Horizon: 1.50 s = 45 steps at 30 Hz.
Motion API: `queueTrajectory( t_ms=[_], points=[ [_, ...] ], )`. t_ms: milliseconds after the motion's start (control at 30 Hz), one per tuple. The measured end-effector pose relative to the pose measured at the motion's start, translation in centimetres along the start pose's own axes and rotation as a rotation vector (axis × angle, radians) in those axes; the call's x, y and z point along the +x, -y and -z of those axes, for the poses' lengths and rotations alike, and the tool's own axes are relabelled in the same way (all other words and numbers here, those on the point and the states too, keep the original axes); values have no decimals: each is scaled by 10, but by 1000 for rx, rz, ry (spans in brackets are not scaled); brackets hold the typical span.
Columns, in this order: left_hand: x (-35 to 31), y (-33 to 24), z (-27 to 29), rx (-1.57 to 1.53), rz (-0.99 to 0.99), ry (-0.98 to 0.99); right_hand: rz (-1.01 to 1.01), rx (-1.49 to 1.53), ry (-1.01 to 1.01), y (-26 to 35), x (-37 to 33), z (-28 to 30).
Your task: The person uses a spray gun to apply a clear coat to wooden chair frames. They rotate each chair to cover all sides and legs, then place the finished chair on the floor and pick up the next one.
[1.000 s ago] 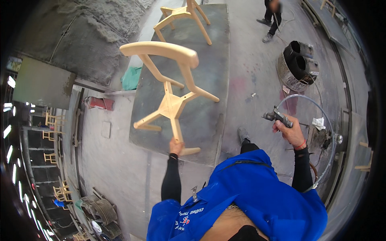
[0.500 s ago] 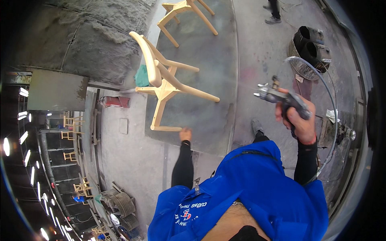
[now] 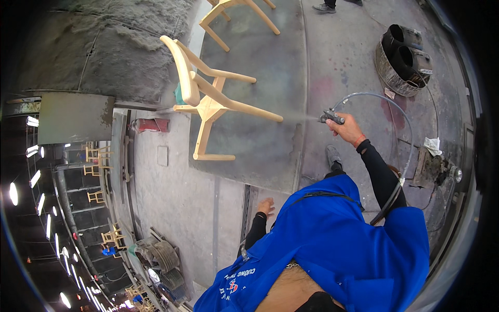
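My right hand [image 3: 349, 130] is closed around a spray gun [image 3: 331, 116], with a grey hose [image 3: 400, 106] running from it. Pale mist fans from the nozzle toward a light wooden chair frame [image 3: 210, 110]. The frame has a curved top rail and a cross-shaped seat support; the nearest leg end stands a short way from the nozzle. Low beside my body, my left hand [image 3: 265, 207] hangs empty with its fingers apart, touching nothing. It is apart from the frame's lower leg [image 3: 215, 157].
Another wooden chair frame [image 3: 221, 11] stands beyond on the same dark floor sheet [image 3: 254, 166]. At the far right is a round tub [image 3: 384, 65] with black containers. A red object [image 3: 150, 125] lies at left. Another person's shoe [image 3: 324, 8] shows at the top.
My left hand has let go of the chair's leg and drawn back toward my body. The right hand has moved the spray gun left and farther away, and spray now shows clearly.
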<state>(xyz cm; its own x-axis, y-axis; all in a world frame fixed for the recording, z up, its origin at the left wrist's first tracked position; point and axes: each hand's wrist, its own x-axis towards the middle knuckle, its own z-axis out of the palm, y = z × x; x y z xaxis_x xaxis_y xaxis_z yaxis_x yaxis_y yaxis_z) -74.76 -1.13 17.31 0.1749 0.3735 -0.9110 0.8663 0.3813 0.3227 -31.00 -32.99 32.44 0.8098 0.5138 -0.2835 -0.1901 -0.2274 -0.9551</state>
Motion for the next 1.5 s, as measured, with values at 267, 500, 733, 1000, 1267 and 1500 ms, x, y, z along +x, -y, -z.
queueTrajectory(
  t_ms=[267,500,733,1000,1267,1500],
  points=[
    [-11,-110,18,-206,-284,-112,-17,61,26,38,-20,18],
    [-43,-219,22,-329,-584,-188,214,399,23,161,-128,59],
    [-93,-324,31,-519,-816,-223,572,225,77,197,-152,67],
    [-176,-432,26,-466,-1218,-347,608,212,-62,201,-146,71],
    [-236,-526,-8,-102,-1447,-412,472,243,43,197,-120,64],
    [-243,-427,61,-79,-1478,-276,440,236,65,194,-111,64]
  ],
)
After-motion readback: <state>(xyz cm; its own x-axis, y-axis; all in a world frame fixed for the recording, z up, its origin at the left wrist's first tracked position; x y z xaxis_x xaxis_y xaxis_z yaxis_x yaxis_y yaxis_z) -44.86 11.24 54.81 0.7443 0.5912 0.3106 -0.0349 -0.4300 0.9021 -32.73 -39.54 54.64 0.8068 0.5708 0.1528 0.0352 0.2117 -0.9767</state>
